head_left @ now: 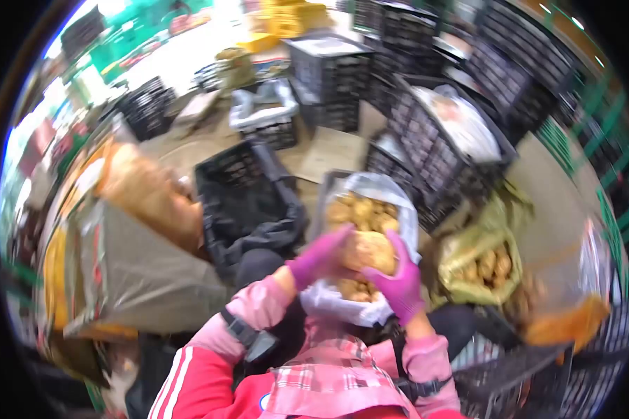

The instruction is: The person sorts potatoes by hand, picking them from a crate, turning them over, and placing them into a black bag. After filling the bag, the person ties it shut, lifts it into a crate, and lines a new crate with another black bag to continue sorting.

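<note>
A large pale-brown potato (372,253) is held up between my two purple-gloved hands. My left hand (323,257) presses on its left side, somewhat smeared by motion. On the right side, the thumb and fingers of my right hand (400,281) curve around it. Directly beneath is a crate lined with a white plastic bag (393,188), holding several smaller potatoes (360,209). My hands and the big potato hide the middle of that pile.
To the left stands a black crate with a dark liner (241,202), beside a large grey sack (143,255). At right, a yellow-green mesh sack (461,255) lies open with potatoes inside. Stacked black crates (430,136) and a flat cardboard piece (332,155) are ahead.
</note>
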